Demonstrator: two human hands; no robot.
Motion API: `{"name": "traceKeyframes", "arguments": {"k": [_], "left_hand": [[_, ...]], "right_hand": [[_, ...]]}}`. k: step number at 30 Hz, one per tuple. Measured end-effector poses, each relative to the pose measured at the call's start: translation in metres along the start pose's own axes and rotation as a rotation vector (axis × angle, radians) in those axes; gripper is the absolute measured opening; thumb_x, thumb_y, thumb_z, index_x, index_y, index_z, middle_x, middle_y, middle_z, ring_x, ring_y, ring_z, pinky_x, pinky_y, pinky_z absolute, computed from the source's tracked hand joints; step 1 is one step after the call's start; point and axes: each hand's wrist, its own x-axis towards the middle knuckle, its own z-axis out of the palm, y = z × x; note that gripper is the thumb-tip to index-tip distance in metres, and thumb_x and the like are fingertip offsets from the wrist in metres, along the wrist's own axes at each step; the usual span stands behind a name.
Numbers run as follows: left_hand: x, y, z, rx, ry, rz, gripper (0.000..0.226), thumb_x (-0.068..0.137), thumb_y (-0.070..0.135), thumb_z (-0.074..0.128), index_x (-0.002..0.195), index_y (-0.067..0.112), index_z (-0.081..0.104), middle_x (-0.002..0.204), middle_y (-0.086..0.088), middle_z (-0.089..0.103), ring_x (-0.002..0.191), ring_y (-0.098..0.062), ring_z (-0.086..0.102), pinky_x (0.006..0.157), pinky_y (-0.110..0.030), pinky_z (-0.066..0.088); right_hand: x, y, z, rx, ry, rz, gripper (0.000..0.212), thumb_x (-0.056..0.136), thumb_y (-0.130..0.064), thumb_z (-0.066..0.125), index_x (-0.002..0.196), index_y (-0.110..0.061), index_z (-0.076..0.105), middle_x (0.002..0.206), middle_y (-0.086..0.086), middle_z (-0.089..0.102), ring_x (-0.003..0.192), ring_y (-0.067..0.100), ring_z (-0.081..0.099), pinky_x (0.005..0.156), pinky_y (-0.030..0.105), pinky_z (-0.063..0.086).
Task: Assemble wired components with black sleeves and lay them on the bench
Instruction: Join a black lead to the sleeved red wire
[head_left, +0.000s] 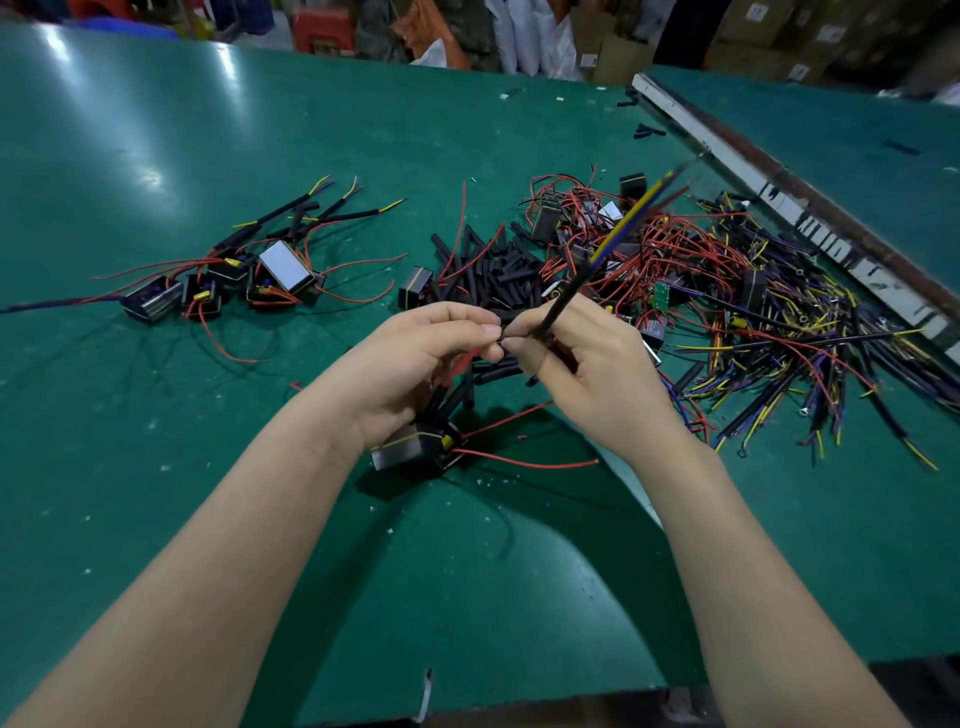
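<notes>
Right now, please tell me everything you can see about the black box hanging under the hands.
The black box is a small block with shiny dark sides and a thin yellow line along its top edge. Red wires leave its right end and trail over the green bench; a yellow part sits there too. It lies tilted below the left hand, at the wrist. Whether it rests on the bench or hangs is unclear.

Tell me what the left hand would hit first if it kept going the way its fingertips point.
Probably the right hand: the left hand points rightward at it, fingertips nearly touching around the black sleeve.
</notes>
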Motion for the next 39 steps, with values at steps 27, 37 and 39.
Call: {"name": "traceKeyframes", "arguments": {"k": [27,37,39], "left_hand": [[0.001,0.004,-0.005,-0.094,-0.135,-0.306,0.022,0.095,0.013,0.043,0.076,0.011,0.054,0.049,0.010,0.050,0.039,0.000,0.043,0.040,-0.008,0.034],[0.001,0.001,-0.001,0.430,0.053,0.108,0.025,0.096,0.018,0.051,0.076,0.018,0.066,0.055,0.011,0.060,0.062,-0.008,0.052,0.067,-0.017,0.043],[0.000,0.001,-0.001,0.580,0.081,0.235,0.023,0.097,0.020,0.051,0.078,0.022,0.064,0.057,0.013,0.061,0.067,-0.014,0.051,0.071,-0.027,0.042]], "right_hand": [[0.000,-0.002,0.003,0.016,-0.036,-0.065,0.012,0.091,-0.011,0.060,0.094,-0.002,0.068,0.092,-0.001,0.058,0.081,0.012,0.055,0.072,0.036,0.051],[0.004,-0.008,0.005,0.077,-0.179,0.236,0.017,0.100,-0.024,0.045,0.097,-0.012,0.057,0.093,-0.005,0.050,0.079,0.001,0.045,0.077,0.012,0.038],[0.004,-0.009,0.004,0.139,-0.217,0.290,0.014,0.101,-0.026,0.044,0.091,-0.022,0.053,0.085,-0.012,0.048,0.075,-0.004,0.046,0.071,0.009,0.034]]}}
